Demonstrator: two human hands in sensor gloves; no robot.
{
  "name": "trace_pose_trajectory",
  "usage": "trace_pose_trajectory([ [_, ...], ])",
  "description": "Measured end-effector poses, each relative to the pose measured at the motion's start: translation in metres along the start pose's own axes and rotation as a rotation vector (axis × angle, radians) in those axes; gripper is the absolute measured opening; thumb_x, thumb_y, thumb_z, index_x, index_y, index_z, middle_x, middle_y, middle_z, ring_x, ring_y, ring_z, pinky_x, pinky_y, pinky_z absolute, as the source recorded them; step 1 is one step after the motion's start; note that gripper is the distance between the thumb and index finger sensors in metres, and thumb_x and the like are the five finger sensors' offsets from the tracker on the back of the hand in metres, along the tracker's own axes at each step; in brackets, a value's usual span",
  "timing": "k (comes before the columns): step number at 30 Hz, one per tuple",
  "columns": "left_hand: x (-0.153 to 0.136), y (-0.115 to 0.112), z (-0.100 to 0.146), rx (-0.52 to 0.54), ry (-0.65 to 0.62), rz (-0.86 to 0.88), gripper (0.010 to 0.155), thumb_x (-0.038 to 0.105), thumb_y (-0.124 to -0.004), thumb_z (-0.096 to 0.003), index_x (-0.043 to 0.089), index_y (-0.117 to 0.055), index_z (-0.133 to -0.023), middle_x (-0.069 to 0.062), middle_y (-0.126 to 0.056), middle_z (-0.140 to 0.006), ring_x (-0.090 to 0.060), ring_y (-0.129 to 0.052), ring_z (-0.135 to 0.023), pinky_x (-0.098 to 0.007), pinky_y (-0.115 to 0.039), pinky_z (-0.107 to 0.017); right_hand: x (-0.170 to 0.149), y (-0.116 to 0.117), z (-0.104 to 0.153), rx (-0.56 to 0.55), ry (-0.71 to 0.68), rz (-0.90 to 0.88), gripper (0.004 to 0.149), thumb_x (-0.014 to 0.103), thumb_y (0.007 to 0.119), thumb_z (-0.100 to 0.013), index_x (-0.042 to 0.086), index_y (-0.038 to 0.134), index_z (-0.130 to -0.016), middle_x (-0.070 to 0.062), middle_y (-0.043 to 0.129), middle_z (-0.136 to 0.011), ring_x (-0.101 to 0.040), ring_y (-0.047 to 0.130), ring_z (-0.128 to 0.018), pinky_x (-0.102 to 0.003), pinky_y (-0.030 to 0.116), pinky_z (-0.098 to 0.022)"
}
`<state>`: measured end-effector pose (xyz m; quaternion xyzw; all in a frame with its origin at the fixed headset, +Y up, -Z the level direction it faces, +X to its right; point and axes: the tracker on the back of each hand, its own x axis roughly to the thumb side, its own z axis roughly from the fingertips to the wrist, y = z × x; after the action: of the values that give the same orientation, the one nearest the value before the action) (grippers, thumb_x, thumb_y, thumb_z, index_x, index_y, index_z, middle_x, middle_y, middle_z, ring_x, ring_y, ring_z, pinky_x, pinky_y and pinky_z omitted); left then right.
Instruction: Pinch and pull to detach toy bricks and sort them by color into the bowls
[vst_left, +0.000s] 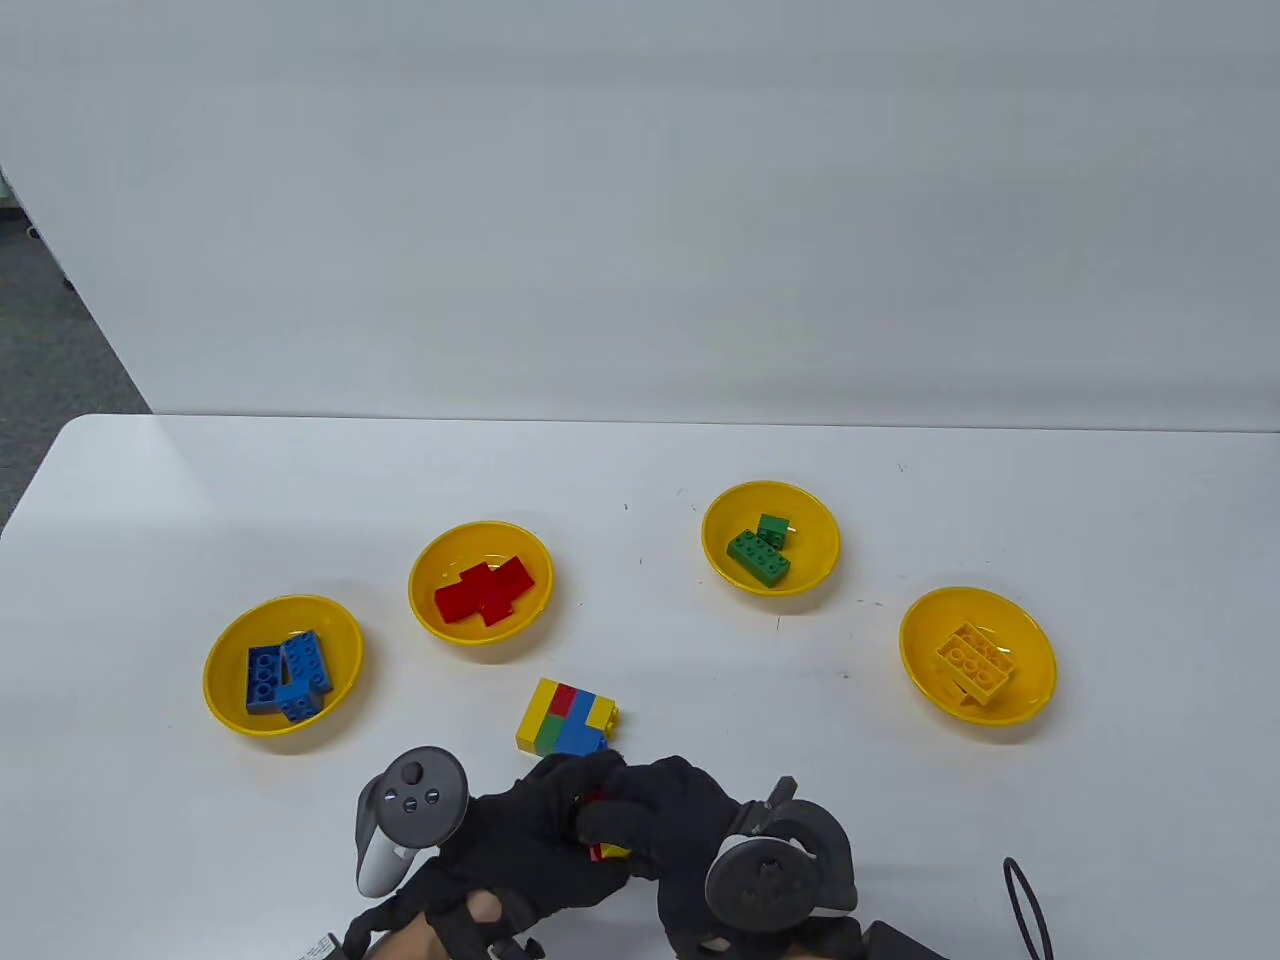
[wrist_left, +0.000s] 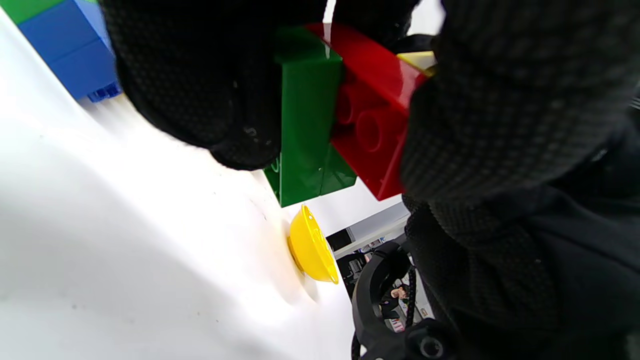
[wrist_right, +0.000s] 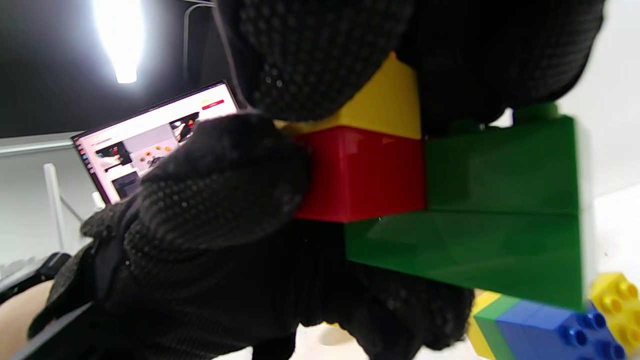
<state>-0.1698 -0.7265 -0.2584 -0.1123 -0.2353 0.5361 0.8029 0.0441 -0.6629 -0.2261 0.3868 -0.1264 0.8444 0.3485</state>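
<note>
Both gloved hands meet low over the near edge of the table (vst_left: 640, 470), and between them sits a small clump of bricks (vst_left: 603, 850), held clear of the surface, only a sliver of red and yellow showing from above. The left hand (vst_left: 520, 850) has its fingers curled round the green brick (wrist_left: 305, 120), while the right hand (vst_left: 670, 820) pinches the red brick (wrist_left: 380, 100) with a yellow one (wrist_right: 385, 105) stacked on it. From the left wrist the seam shows plainly: the red brick is tipped away from the green one, a wedge of gap open on the near side with the red one's sockets showing. The joint runs crosswise between the two palms, so to my eye the pull has to go sideways, each hand drawing back toward its own side. A second multicoloured block (vst_left: 566, 718) waits on the table just beyond the fingers, and the red bowl (vst_left: 481, 583) lies up and left, nearer the left hand, the green bowl (vst_left: 770, 538) up and right
</note>
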Motion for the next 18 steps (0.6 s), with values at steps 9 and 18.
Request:
trace_pose_trajectory([
  [9, -0.001, 0.001, -0.001, -0.04, -0.025, 0.036, 0.088, 0.045, -0.112, -0.0331, 0.034, -0.064, -0.106, -0.019, -0.066, -0.108, -0.042, -0.099, -0.079, -0.055, -0.089, -0.054, -0.029, -0.036, -0.002, -0.171, 0.173, -0.321, 0.055, 0.013, 0.087, -0.029, 0.014, 0.087, -0.084, -0.027, 0.088, -0.082, -0.051, 0.09, -0.063, -0.066, 0.078, -0.045],
  [18, -0.001, 0.012, 0.003, -0.011, -0.034, 0.039, 0.093, 0.045, -0.109, -0.0359, 0.028, -0.055, -0.11, -0.019, -0.062, -0.11, -0.043, -0.096, -0.082, -0.056, -0.086, -0.057, -0.15, -0.197, 0.007, -0.342, 0.574, 0.29, 0.056, 0.022, 0.088, -0.033, 0.011, 0.084, -0.088, -0.023, 0.091, -0.084, -0.05, 0.092, -0.067, -0.069, 0.074, -0.049],
])
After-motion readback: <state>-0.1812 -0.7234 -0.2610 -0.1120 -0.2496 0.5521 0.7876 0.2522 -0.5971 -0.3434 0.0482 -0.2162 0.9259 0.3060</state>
